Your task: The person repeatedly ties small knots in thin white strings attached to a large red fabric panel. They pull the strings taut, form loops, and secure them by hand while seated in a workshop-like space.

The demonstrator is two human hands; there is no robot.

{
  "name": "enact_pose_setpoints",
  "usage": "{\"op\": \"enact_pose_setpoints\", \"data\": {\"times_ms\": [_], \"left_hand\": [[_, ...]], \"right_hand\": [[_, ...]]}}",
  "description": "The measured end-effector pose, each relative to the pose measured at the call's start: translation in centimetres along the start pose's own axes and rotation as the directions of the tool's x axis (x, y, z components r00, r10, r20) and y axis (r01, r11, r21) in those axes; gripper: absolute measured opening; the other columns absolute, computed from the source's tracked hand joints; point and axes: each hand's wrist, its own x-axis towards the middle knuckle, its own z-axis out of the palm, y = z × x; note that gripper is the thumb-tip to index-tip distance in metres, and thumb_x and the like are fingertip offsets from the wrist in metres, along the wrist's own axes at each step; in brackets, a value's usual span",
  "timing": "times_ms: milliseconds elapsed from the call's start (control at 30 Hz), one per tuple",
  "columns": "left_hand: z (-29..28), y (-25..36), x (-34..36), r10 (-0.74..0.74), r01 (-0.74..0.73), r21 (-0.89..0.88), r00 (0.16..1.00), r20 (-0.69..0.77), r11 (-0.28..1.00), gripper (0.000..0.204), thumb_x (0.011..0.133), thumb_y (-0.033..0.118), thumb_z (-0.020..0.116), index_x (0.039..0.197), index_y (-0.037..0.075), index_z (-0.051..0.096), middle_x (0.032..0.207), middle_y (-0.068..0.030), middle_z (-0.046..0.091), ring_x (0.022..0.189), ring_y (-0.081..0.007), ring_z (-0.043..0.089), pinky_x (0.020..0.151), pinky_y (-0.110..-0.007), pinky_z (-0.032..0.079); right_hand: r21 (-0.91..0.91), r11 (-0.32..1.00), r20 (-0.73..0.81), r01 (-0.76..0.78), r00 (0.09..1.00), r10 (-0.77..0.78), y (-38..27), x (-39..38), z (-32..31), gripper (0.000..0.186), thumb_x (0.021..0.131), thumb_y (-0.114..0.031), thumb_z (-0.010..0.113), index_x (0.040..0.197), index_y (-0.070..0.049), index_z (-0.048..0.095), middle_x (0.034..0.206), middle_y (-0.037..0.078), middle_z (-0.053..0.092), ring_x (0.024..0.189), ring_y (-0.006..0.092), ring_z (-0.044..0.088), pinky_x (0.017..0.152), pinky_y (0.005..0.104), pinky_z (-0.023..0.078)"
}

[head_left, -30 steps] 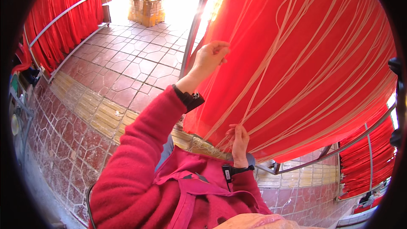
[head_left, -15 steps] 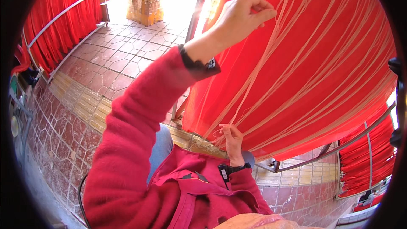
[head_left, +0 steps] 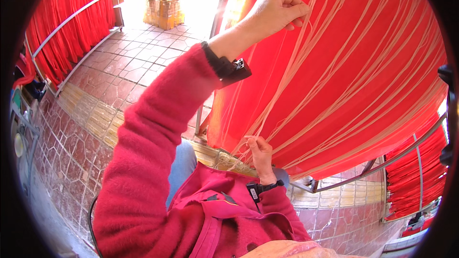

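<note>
Pale strings [head_left: 287, 83] run in long, loose bundles across a large sheet of red fabric [head_left: 354, 52]. My left hand [head_left: 282, 12] is raised high against the fabric. Its thumb and fingers are pinched together at the upper part of a string bundle. Lower down, close to my lap, my right hand [head_left: 260, 156] pinches the lower ends of the strings between thumb and fingertips. A few thin strands curl loosely beside those fingers. Each wrist wears a dark band with a small black device.
A metal frame [head_left: 342, 185] borders the red fabric's lower right edge. Another rack of hanging red material [head_left: 71, 21] stands at the far left, and one more [head_left: 416, 177] at the right. A worn cardboard box [head_left: 164, 12] sits on the tiled floor [head_left: 129, 67].
My left hand has shifted slightly up and left, its fingers still drawn together. My right hand has barely moved at the lower strings.
</note>
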Motion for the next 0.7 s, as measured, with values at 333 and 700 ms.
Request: {"op": "enact_pose_setpoints", "data": {"times_ms": [333,700], "left_hand": [[-0.3,0.7,-0.1,-0.036,0.037,-0.035,0.999,0.027,0.999,0.028,0.092,0.033,0.065,0.102,0.007,0.069,0.090,-0.0003,0.071,0.084,-0.0070,0.066,0.073,-0.022,0.052],[-0.3,0.6,-0.1,-0.078,0.080,-0.054,0.996,0.044,0.995,0.030,0.092,0.033,0.065,0.106,0.006,0.067,0.089,0.0001,0.070,0.084,-0.0064,0.065,0.075,-0.021,0.052]], "right_hand": [[-0.070,0.996,0.059,-0.051,0.997,0.055,-1.5,0.2,-0.3,0.019,0.092,-0.017,0.066,0.105,-0.005,0.072,0.082,-0.002,0.059,0.072,0.0059,0.053,0.064,0.0216,0.043],[-0.222,0.974,0.216,0.036,0.976,0.014,-4.3,0.1,-0.3,0.018,0.092,-0.013,0.065,0.106,-0.003,0.071,0.092,0.004,0.066,0.088,0.0097,0.060,0.078,0.0233,0.046]]}}
